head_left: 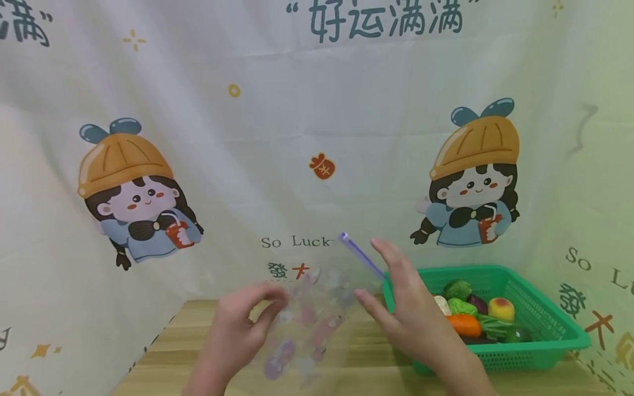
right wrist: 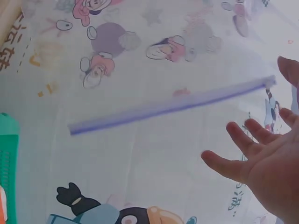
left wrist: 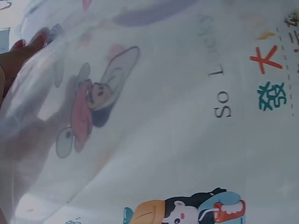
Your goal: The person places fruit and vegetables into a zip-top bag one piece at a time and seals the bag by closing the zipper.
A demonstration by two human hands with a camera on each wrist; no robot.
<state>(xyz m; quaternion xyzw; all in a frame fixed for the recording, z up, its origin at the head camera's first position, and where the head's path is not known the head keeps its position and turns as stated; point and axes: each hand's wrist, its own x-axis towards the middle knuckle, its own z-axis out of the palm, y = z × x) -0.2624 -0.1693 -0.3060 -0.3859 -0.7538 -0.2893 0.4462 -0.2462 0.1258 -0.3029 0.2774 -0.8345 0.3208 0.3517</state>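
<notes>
Left of bottom centre, I saw the left hand pinching a clear printed bag at lower centre. Its purple strip slanted down to the right, beside the nearer right hand, whose outspread fingers held nothing.

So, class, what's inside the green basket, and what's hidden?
An orange carrot, yellow-red fruit, purple item, green vegetables and something white. The right hand and forearm cover the near-left part of the basket; anything there or under the pile can't be seen.
</notes>
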